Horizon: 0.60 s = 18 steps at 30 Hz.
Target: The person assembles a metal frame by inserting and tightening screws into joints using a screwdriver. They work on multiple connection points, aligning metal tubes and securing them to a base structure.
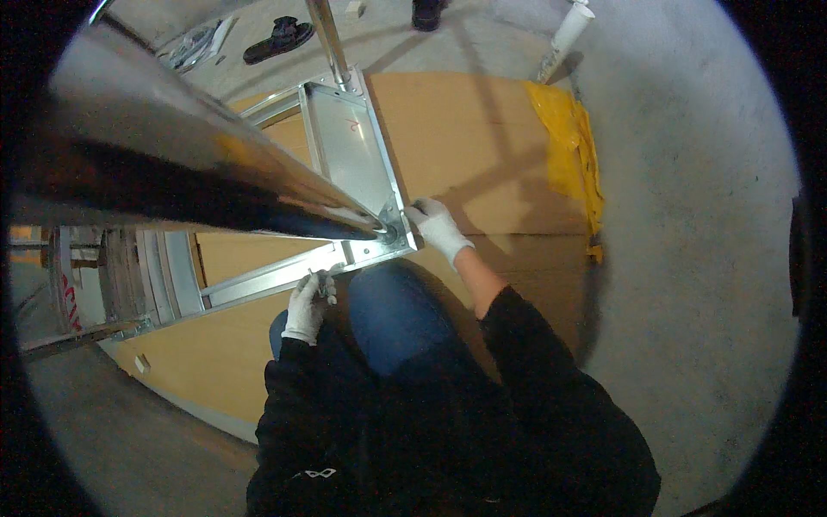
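Note:
A silvery metal frame [373, 146] with a flat panel lies in front of my knees. A thick shiny metal tube [215, 146] rises from its near right corner toward the camera. At the outer side of that corner is my right hand [438, 229], in a white glove, fingers drawn together against the frame's edge; whatever they pinch is hidden. My left hand [307, 308], also gloved, is closed beside the near rail [267, 274]. Small greyish bits show at its fingertips, too small to name.
Brown cardboard [482, 129] lies under the frame on a concrete floor [680, 284]. Yellow plastic sheeting [560, 129] covers its right edge, near a white tube [566, 39]. A thinner metal tube [328, 43] stands at the far corner. Beyond lies a black sandal [280, 40].

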{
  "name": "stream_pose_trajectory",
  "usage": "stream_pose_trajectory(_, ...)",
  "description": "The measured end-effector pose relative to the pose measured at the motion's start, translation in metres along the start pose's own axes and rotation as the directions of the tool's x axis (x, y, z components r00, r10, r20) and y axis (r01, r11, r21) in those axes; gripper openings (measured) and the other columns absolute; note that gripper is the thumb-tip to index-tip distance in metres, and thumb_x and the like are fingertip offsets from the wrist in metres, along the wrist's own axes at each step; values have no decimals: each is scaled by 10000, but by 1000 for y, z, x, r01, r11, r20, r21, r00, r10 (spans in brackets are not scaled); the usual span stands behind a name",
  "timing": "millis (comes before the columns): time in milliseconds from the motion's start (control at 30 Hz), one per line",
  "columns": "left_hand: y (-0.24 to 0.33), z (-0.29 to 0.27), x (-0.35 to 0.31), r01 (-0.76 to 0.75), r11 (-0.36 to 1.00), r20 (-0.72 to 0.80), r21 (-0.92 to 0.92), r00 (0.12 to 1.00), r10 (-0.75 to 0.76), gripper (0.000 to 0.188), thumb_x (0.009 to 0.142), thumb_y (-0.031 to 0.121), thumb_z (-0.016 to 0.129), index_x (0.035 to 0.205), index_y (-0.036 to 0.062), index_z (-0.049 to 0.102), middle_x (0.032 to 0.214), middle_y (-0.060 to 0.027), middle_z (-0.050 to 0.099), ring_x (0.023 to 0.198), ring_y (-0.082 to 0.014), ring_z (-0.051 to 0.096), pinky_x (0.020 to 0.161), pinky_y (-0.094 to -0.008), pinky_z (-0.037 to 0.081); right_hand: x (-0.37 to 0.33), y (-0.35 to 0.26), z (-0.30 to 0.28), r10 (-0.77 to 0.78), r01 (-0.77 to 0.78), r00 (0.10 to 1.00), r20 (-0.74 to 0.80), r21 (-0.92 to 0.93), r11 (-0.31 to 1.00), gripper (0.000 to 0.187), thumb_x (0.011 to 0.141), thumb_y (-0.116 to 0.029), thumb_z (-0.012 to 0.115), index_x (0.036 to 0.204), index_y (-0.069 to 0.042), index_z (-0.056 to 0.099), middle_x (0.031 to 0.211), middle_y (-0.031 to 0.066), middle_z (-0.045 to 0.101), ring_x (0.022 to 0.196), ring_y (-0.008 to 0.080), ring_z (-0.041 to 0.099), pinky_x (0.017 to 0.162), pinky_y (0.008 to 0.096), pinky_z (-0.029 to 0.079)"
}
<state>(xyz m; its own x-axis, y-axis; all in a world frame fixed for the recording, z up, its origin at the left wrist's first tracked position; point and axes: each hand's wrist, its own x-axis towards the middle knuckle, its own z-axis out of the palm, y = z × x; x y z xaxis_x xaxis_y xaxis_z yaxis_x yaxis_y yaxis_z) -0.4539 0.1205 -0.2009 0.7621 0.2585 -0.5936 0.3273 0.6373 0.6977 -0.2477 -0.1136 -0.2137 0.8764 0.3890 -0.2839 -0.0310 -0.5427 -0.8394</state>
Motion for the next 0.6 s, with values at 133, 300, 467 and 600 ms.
stream_pose_trajectory(133, -4, -5, 4, -10, 998, 4, -61, 1000, 11, 278, 940, 210, 488, 1095, -19, 519, 885, -124, 580, 741, -202, 555, 589, -301, 470, 22, -6, 9, 3, -1, 1000, 19, -90, 996, 294, 839, -302, 534, 979, -56, 612, 966, 198, 625, 941, 344, 587, 801, 424, 447)
stream_pose_trajectory(300, -8, -6, 7, 3, 996, 12, -94, 1000, -1, 296, 943, 221, 478, 1087, -36, 503, 865, -112, 566, 726, -195, 549, 605, -308, 474, 24, -14, 15, 31, -26, 999, 35, -148, 989, 279, 853, -306, 520, 986, -75, 604, 994, 184, 620, 965, 337, 580, 807, 425, 445)
stream_pose_trajectory(467, -3, -2, 11, -7, 998, 68, -70, 998, 12, 275, 944, 208, 469, 1077, -29, 509, 859, -105, 561, 714, -189, 538, 605, -298, 463, 28, -6, 19, -26, 33, 999, 33, -238, 971, 300, 862, -318, 509, 1018, -75, 591, 982, 190, 620, 956, 351, 578, 804, 432, 445)
stream_pose_trajectory(600, -9, -6, 9, -21, 994, 43, -108, 999, 26, 300, 946, 214, 457, 1110, -32, 510, 964, -129, 594, 722, -164, 540, 574, -290, 447, 22, -8, 23, -22, 40, 997, 78, -240, 970, 301, 873, -327, 500, 1023, -78, 579, 995, 210, 614, 951, 378, 574, 799, 440, 445)
